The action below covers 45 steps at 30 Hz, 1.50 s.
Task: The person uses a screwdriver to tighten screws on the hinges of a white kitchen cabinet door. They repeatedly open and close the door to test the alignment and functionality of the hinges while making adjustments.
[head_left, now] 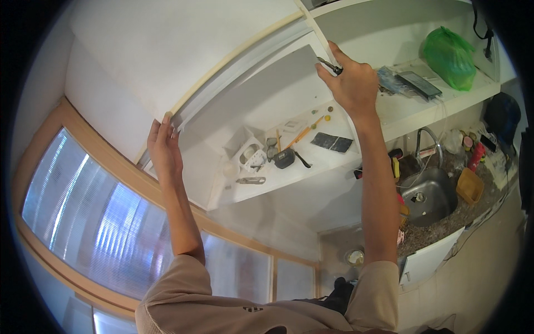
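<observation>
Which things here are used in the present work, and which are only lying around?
Seemingly in use:
dark-handled tool, held in the right hand
white cabinet, its edge touched by the left hand

Apparently just lying about:
green plastic bag
yellow container beside the sink
red bottle

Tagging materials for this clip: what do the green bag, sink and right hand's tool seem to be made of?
Green bag: likely thin plastic film, glossy and translucent, judging by its crinkles and gathered top.
Sink: probably stainless steel, smooth grey with soft metallic highlights.
Tool: dark handle, perhaps plastic; the thin end looks metallic, but is too small to be sure.
</observation>
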{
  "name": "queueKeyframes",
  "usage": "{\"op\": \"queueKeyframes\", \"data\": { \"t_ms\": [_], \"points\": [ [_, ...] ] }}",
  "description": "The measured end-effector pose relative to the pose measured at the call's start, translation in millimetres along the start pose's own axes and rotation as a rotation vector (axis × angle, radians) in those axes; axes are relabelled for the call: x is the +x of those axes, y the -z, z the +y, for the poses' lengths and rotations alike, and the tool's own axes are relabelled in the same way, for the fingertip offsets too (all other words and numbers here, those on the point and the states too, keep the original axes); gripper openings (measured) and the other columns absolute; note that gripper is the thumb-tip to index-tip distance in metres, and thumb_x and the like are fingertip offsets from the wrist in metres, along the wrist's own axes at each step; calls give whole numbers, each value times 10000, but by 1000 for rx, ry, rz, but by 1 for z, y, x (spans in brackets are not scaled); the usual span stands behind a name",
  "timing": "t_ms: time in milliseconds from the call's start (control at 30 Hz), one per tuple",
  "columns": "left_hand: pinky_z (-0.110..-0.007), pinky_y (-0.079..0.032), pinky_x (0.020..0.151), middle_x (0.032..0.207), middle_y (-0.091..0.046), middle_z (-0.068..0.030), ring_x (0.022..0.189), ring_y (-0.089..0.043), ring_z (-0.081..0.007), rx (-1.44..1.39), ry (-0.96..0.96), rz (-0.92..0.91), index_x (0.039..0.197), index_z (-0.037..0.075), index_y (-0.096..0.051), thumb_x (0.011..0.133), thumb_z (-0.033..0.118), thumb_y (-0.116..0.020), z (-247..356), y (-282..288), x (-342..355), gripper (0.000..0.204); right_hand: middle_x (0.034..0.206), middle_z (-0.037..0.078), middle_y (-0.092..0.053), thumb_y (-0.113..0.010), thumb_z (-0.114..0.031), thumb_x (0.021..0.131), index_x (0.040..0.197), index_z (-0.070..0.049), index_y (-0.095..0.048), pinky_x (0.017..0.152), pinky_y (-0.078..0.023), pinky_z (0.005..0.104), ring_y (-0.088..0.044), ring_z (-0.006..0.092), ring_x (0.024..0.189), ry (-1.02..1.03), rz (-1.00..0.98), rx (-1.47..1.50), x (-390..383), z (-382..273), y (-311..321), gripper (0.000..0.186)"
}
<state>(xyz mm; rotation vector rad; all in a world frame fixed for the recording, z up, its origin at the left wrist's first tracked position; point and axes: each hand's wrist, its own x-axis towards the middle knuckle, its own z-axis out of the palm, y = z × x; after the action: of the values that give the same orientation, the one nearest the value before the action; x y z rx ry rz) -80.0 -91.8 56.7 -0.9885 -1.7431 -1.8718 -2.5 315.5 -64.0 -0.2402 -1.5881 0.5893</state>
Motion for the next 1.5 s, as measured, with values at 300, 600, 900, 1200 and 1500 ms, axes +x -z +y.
{"op": "queueKeyframes", "data": {
  "t_ms": [300,600,900,1200,1500],
  "points": [
    [-292,-499,868,914,-634,29,835,-570,-63,57,-81,155,1142,44,-644,1003,151,-658,28,-34,-31,176,649,109,-705,-786,-415,811,1313,-203,-703,646,-583,411,-708,302,608,-81,-76,1,2,-5,8,551],
    [-265,-506,854,941,-672,11,842,-608,-58,136,-91,194,1127,54,-633,980,144,-706,37,-28,-40,188,705,107,-732,-754,-443,847,1349,-179,-670,658,-590,413,-731,299,659,-104,-167,-35,3,-3,10,574],
    [-262,-459,928,1225,-654,-156,1062,-623,-141,172,-85,145,1538,-185,-132,943,161,-755,38,-11,-38,928,720,106,-736,-740,-448,863,1352,-169,-662,678,-592,424,-738,299,685,-84,-150,-12,4,-2,9,569],
    [-283,-492,933,1035,-667,-25,958,-612,-90,174,-102,186,1164,4,-617,986,164,-702,46,-31,-47,254,711,115,-729,-753,-434,859,1335,-146,-665,665,-593,429,-735,306,673,-81,-160,3,4,-1,11,564],
    [-309,-478,956,1038,-650,14,943,-603,-75,227,-63,228,1282,54,-502,1001,189,-691,40,-20,-44,364,847,88,-768,-787,-366,821,1281,-106,-688,630,-587,394,-724,275,711,1,-44,-27,0,2,3,538]
  ]
}}
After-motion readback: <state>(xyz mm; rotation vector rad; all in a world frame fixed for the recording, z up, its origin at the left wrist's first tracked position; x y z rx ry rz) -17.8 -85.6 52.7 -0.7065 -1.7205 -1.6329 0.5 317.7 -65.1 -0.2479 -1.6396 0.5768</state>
